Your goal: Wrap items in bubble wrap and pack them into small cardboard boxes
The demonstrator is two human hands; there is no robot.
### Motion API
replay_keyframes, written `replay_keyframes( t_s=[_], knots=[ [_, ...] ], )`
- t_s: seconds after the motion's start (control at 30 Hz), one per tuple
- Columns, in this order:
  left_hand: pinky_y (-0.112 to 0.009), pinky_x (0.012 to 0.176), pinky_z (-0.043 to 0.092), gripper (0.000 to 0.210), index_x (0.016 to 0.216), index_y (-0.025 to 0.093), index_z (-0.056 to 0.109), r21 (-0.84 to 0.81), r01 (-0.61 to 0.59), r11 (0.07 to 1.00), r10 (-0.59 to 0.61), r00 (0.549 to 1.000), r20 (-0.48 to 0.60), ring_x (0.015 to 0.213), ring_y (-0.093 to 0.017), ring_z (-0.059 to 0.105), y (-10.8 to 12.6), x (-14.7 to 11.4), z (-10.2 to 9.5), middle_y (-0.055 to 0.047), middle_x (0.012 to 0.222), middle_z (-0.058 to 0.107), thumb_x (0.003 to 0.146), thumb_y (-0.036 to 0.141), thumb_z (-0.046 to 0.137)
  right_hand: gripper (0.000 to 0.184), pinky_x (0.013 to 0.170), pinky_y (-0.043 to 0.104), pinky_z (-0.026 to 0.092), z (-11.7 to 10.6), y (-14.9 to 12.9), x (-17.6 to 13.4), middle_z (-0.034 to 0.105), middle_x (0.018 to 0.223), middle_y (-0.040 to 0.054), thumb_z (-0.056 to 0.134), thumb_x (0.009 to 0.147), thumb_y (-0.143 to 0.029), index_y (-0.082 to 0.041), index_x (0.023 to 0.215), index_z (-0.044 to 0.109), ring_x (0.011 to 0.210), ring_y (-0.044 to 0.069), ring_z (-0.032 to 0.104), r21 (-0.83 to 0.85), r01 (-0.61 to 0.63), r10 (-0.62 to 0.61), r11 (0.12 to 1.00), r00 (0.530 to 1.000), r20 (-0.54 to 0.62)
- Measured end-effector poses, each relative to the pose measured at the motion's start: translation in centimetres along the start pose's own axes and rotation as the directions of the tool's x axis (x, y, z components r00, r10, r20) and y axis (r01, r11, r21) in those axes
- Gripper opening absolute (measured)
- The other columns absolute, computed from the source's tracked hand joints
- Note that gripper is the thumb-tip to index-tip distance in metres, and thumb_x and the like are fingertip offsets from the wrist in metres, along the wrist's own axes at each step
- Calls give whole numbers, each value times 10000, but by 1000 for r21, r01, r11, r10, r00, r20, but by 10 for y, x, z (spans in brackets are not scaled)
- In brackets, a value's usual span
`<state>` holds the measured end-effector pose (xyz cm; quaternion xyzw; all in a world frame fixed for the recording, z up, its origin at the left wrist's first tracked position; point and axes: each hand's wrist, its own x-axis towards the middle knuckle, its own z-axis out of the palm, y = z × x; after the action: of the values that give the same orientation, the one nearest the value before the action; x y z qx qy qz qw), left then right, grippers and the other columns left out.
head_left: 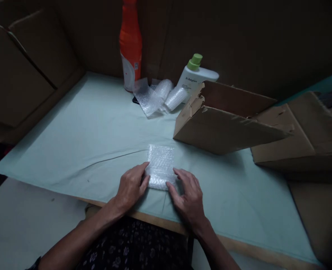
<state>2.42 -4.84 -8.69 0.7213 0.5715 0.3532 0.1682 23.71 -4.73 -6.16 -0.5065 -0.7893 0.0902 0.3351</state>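
Observation:
A small, flat, squarish piece of bubble wrap (160, 163) lies on the pale green cloth near the table's front edge, its lower part looking folded over. My left hand (130, 186) rests at its left side, thumb and forefinger apart with the tips at the edge. On the opposite side, my right hand (187, 193) has its thumb on or by the lower right corner and its fingers spread along the right edge. Whether anything lies inside the wrap I cannot tell. Neither hand closes around it.
Farther back stand an orange bottle (130, 45) and a white bottle with a green cap (195, 77). Loose bubble wrap (162, 97) lies between them, over a dark object. An open cardboard box (225, 129) stands at right, with more cardboard (284, 131) beyond and a large carton (22, 67) at left.

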Motion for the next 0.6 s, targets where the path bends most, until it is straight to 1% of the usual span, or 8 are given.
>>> replay_keyframes(
  t_s=[0.07, 0.13, 0.23, 0.3, 0.37, 0.47, 0.53, 0.6],
  knots=[
    [-316, 680, 555, 379, 1304, 153, 551, 32, -5, 999, 4, 1000, 24, 711, -177, 647, -1, 3, 2, -36, 855, 696, 926, 177, 549, 336, 897, 441, 509, -5, -4, -3, 688, 1166, 136, 640, 930, -239, -185, 1261, 613, 1073, 275, 633, -83, 157, -154, 984, 987, 34],
    [-328, 686, 563, 379, 1310, 160, 547, 40, 4, 999, -6, 999, 48, 737, -187, 654, -1, 5, 2, -45, 880, 689, 931, 184, 546, 342, 965, 484, 473, -5, -7, -1, 669, 1266, 151, 629, 931, -225, -170, 1268, 615, 1185, 306, 591, -112, 273, -252, 955, 952, 174],
    [-390, 826, 576, 371, 1300, 187, 557, -26, -17, 1000, 17, 999, 28, 963, -231, 663, 0, 6, -5, -104, 1080, 668, 937, 260, 580, 307, 997, 496, 453, 3, -6, 7, 680, 1294, 144, 562, 956, -170, -150, 1254, 636, 1213, 303, 591, -103, 310, -269, 945, 917, 295],
    [-467, 974, 528, 435, 1330, 210, 541, -111, -78, 991, 82, 996, 34, 1174, -277, 600, 1, 4, -13, -141, 1276, 613, 916, 313, 626, 289, 949, 453, 483, 5, -3, 14, 736, 1180, 118, 513, 977, -138, -161, 1226, 658, 1095, 257, 654, -29, 249, -229, 968, 926, 300],
    [-493, 1017, 493, 493, 1383, 238, 502, -191, -111, 975, 131, 987, 97, 1218, -280, 577, 2, 1, -21, -131, 1316, 613, 911, 302, 631, 290, 903, 418, 509, 2, -1, 19, 763, 1103, 89, 502, 991, -159, -191, 1225, 670, 998, 223, 686, 92, 139, -163, 986, 926, 340],
    [-418, 883, 539, 458, 1391, 242, 504, -228, -13, 974, 61, 977, 205, 995, -225, 650, 3, 0, -27, -86, 1114, 706, 939, 248, 575, 283, 876, 397, 533, -6, -1, 26, 767, 1118, 52, 526, 992, -239, -246, 1230, 678, 966, 212, 702, 213, -93, -24, 973, 872, 490],
    [-381, 809, 546, 406, 1349, 218, 550, -197, 58, 979, -14, 976, 219, 878, -206, 653, 1, 4, -26, -75, 1023, 723, 945, 252, 561, 275, 881, 395, 534, -8, -1, 32, 763, 1131, 53, 537, 988, -276, -248, 1218, 684, 974, 218, 703, 207, -188, 49, 960, 841, 538],
    [-356, 770, 545, 363, 1295, 206, 594, -153, 79, 985, -50, 982, 184, 795, -191, 642, -1, 12, -21, -65, 965, 723, 939, 268, 564, 265, 899, 419, 519, -4, 1, 38, 760, 1112, 81, 543, 982, -298, -222, 1184, 697, 989, 243, 692, 139, -166, 80, 976, 873, 481]
  ],
)
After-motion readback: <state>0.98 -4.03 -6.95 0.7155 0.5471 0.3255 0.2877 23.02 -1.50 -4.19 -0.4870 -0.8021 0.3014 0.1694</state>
